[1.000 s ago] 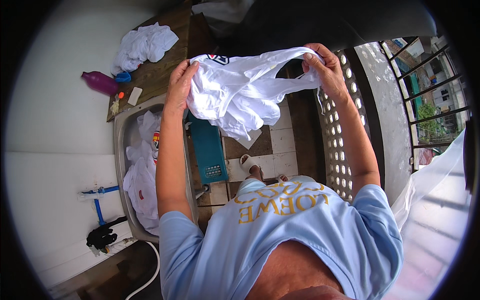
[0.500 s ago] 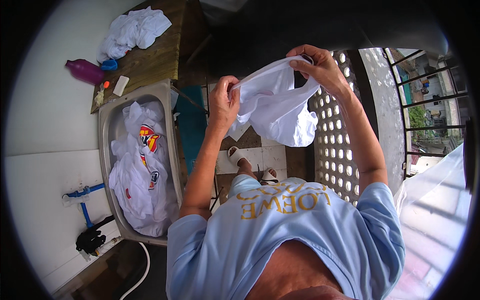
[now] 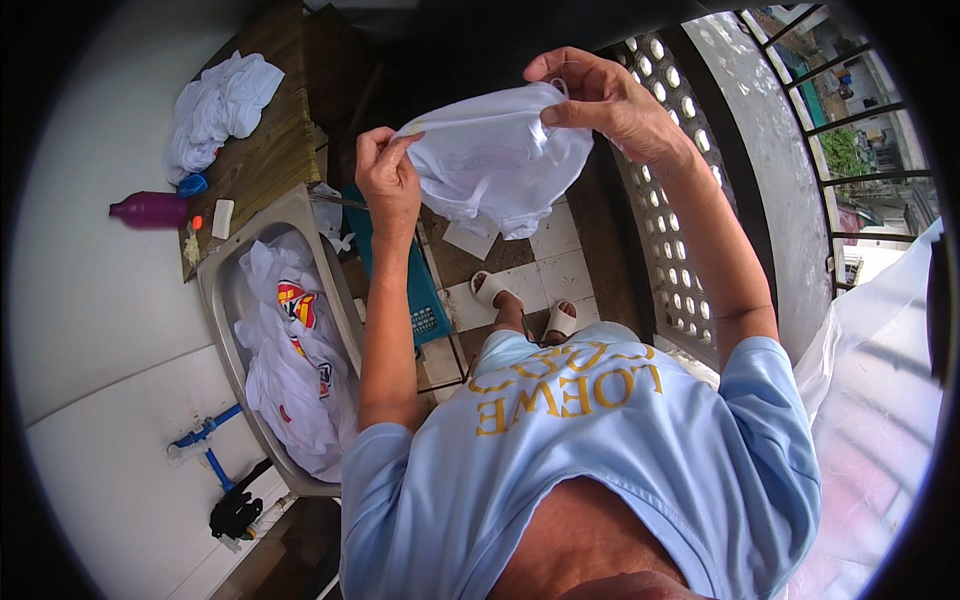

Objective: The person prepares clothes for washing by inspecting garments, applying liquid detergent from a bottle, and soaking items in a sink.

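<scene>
A white cloth garment (image 3: 495,165) hangs stretched between my two raised hands, over the tiled floor. My left hand (image 3: 389,185) pinches its upper left edge between thumb and fingers. At the upper right corner my right hand (image 3: 610,108) grips the same edge, thumb in front and fingers curled behind. Folds of the cloth droop below the held edge, so its full shape cannot be made out. To the left, a metal sink (image 3: 222,300) holds a heap of wet-looking white garments (image 3: 285,370) with red, yellow and black prints.
A wooden board (image 3: 265,150) beyond the sink bears a white garment pile (image 3: 222,105), a blue item (image 3: 192,186) and a white bar (image 3: 223,219). A purple bottle (image 3: 150,210) is beside it. Perforated blockwork (image 3: 680,230) stands right; a teal plastic object (image 3: 425,315) lies below.
Both hands have moved left with the garment, the right one also upward. The cloth's edge is now drawn flatter, its opening less visible. The view has shifted, showing more floor.
</scene>
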`<state>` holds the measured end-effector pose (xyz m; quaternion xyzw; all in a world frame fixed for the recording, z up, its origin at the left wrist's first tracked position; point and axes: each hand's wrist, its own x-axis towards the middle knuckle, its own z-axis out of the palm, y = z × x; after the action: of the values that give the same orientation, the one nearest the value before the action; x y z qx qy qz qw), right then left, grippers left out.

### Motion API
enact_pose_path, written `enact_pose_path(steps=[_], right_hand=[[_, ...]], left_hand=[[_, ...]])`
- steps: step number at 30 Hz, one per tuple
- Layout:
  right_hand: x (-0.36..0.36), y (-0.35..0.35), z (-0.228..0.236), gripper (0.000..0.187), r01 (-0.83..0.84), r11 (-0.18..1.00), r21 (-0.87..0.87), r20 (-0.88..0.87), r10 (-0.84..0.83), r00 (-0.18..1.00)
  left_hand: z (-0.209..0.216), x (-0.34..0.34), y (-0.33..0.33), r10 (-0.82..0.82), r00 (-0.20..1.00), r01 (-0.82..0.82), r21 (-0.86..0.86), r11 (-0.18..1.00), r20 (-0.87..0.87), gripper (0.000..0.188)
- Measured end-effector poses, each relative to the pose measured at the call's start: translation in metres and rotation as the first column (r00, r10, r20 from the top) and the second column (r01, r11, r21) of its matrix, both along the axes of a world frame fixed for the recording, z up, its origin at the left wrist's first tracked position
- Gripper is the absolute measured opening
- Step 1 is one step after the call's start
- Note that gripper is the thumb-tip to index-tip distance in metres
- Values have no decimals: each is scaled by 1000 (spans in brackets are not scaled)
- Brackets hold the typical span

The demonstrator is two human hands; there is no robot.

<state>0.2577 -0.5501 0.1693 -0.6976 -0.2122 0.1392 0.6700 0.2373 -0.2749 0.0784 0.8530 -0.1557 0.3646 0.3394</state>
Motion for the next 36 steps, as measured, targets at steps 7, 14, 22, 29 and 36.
enact_pose_path(steps=[7,14,22,29,36], right_hand=[[-7,55,7,48,-217,880,423,-116,290,950],[17,84,-1,63,-34,897,440,-245,156,957],[60,84,8,50,164,959,-231,556,-8,831],[77,123,24,23,-528,836,147,-123,546,829],[90,112,55,22,-320,889,328,-161,387,908]], left_hand=[[-1,14,15,-96,927,7,-241,970,-363,26],[65,-5,4,-771,601,-16,-967,253,-211,49],[114,32,20,-495,552,273,-415,868,-671,25],[96,26,29,-427,904,339,-557,758,-30,39],[-50,-50,-1,200,895,-265,-115,957,-399,76]])
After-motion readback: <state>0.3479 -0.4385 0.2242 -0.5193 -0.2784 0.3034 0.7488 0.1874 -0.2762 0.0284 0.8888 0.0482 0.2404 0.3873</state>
